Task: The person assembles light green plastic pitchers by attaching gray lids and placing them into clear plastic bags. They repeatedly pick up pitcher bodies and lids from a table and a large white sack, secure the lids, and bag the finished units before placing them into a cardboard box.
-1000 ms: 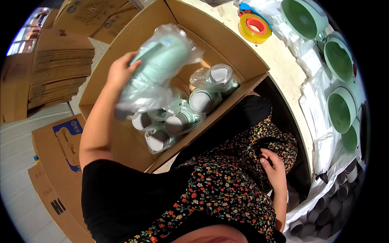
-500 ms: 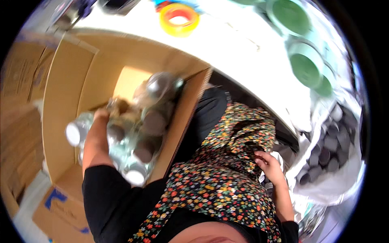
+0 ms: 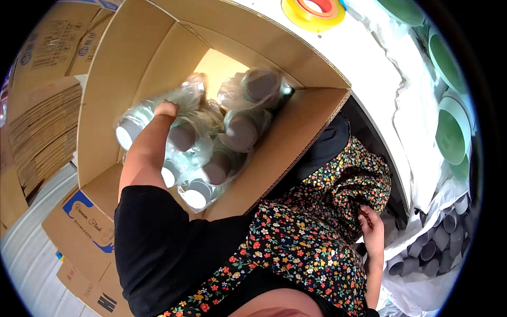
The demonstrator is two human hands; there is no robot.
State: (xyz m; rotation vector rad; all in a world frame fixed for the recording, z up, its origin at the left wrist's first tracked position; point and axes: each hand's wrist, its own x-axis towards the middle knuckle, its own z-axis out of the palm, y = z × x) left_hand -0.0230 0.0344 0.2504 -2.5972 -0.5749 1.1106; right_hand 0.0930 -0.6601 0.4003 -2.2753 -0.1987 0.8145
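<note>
Inside the brown carton [image 3: 132,79], left hand [image 3: 166,110] clasps a clear-wrapped cup sleeve [image 3: 153,113] (right hand [image 3: 372,227] loosely curled).

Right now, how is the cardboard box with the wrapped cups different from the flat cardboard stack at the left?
The cardboard box stands open, flaps out, and holds plastic-wrapped cups; the flat cardboard stack is folded and holds nothing. The box sits in front of the person, with the left hand reaching into it onto a wrapped bundle; the stack lies off to the left, untouched. Both are plain brown corrugated cardboard.
</note>
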